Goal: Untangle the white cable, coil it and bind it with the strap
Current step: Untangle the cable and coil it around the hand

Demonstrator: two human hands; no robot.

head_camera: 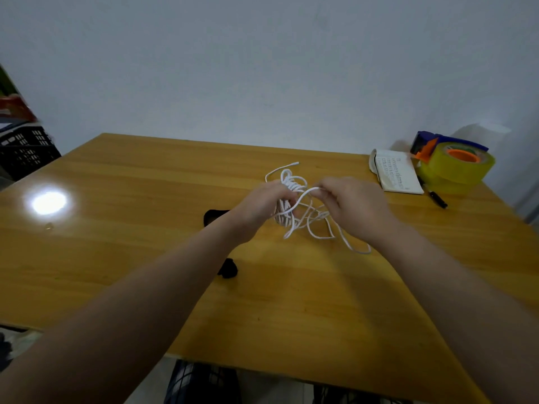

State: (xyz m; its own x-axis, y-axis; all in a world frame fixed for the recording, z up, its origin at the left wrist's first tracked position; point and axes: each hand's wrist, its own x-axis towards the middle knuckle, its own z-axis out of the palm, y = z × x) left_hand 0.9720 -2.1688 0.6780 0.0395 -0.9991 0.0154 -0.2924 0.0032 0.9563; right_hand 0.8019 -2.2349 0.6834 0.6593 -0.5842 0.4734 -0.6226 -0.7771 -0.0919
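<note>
Both hands are up over the middle of the wooden desk (122,199) here. The left hand (259,208) is gripping a bunch of loops of the white cable (294,185), and the right hand (353,205) is pinching a single strand of it just beside that bundle. The rest of the cable is hanging down in loose tangles onto the desk between the hands. A black strap (229,268) is sitting on the desk near the left forearm. A yellow tape dispenser (455,167), a small booklet (396,173) and a pen (436,196) are lying at the far right corner.
</note>
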